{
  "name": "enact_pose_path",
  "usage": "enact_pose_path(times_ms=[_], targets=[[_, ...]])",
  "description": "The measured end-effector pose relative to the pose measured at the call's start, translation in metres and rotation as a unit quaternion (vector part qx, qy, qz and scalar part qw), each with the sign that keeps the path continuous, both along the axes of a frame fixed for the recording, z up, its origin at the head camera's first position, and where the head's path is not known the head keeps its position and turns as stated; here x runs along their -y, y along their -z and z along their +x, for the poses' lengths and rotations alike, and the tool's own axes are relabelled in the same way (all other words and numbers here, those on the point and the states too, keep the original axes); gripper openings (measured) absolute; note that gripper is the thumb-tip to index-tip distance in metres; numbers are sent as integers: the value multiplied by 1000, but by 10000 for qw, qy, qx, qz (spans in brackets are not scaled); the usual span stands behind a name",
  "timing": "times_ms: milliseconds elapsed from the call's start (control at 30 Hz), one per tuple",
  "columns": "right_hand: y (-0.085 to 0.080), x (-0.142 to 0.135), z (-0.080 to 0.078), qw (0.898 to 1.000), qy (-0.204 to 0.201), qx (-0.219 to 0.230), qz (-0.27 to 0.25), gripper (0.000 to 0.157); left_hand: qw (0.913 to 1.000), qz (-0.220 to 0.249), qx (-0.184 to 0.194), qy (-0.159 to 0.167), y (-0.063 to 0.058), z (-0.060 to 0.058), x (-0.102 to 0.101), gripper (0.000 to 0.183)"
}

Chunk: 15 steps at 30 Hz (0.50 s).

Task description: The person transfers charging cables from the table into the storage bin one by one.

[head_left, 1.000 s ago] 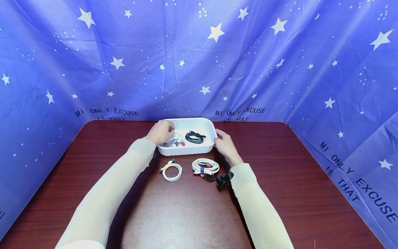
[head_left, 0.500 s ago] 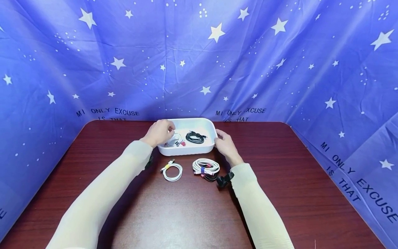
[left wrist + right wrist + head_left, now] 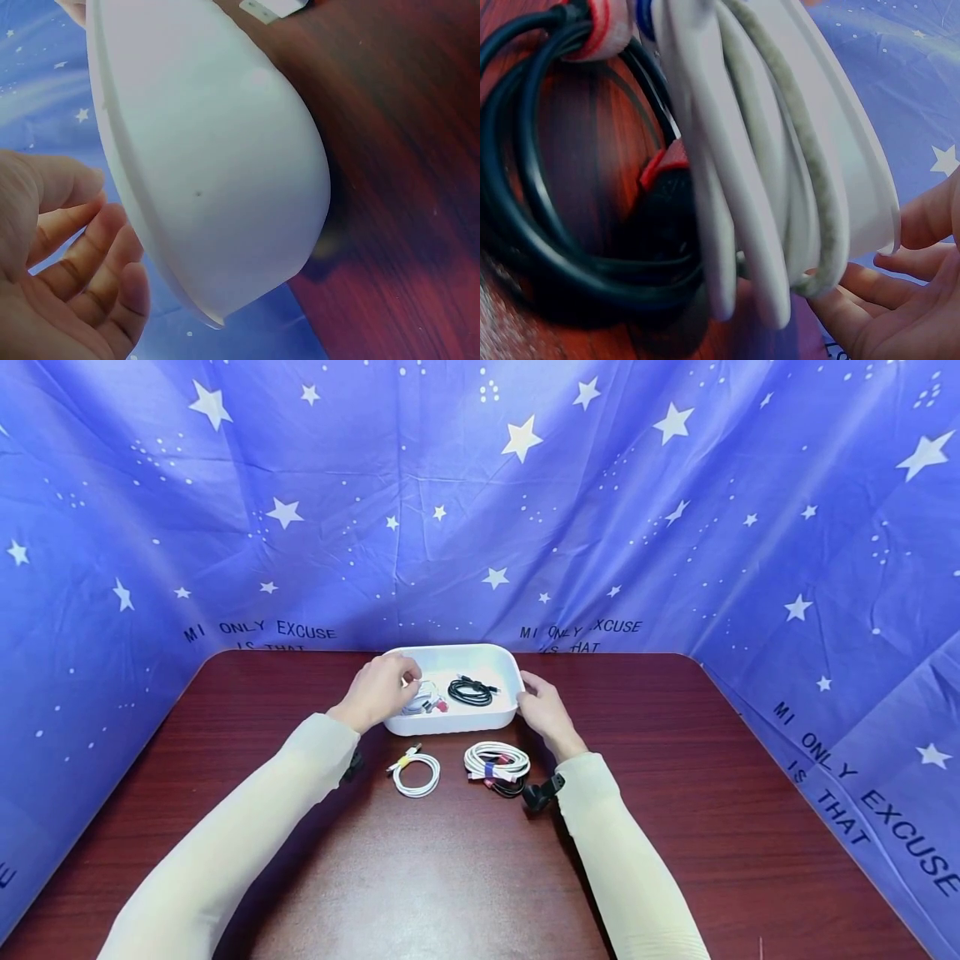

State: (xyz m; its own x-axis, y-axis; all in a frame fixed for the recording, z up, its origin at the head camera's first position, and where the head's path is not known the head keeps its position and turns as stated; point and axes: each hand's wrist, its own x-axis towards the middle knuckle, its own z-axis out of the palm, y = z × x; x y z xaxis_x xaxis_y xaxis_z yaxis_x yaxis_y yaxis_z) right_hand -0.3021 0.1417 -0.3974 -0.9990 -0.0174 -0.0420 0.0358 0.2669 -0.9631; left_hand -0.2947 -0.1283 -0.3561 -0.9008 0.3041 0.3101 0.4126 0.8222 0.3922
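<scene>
A white box (image 3: 450, 724) stands near the table's far edge. Inside it lie a white coiled cable (image 3: 424, 699) with a red piece, at the left, and a black coiled cable (image 3: 471, 692). My left hand (image 3: 377, 687) is over the box's left end, partly hiding the white coil. In the left wrist view its loosely curled fingers (image 3: 90, 262) hold nothing visible beside the box wall. My right hand (image 3: 546, 712) holds the box's right end; in the right wrist view the thumb (image 3: 930, 214) is at the rim and the other fingers are against the wall.
On the table (image 3: 420, 877), nearer me, lies a white cable coil (image 3: 417, 775) with a yellow tie. Right of it a thicker white coil (image 3: 498, 760) with a blue tie overlaps a black coil (image 3: 512, 791). A starry blue curtain (image 3: 480, 527) surrounds the table.
My left hand and forearm have drawn slightly left and toward me, off the white coil in the box. The right hand and the box stay practically where they were.
</scene>
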Motion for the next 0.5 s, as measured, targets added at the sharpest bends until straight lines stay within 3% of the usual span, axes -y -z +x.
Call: enact_pose_path(times_ms=[500], targets=[[-1,-1,1,9999,-83,-98,-50,55,9991,223,-335,147,7,24,4,11]])
